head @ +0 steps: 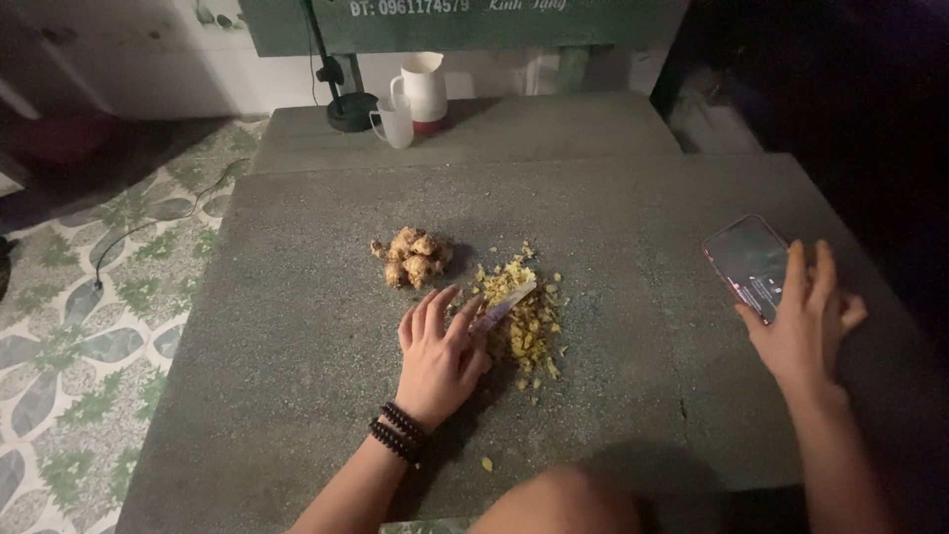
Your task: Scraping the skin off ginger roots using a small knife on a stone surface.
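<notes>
My left hand [438,353], with dark bead bracelets on the wrist, rests on the grey stone table [297,326] and holds a small knife [506,304] whose blade lies across a heap of chopped yellow ginger [524,321]. A whole knobbly ginger root [413,257] lies just beyond the hand. My right hand [806,326] lies at the table's right side, its fingers spread on the edge of a dark-screened phone [748,261] in a red case.
A white jug [425,89], a white cup [395,124] and a black lamp base [351,111] stand on a second slab at the back. Patterned floor tiles with a cable [148,227] lie to the left. One ginger scrap [486,463] sits near the front edge.
</notes>
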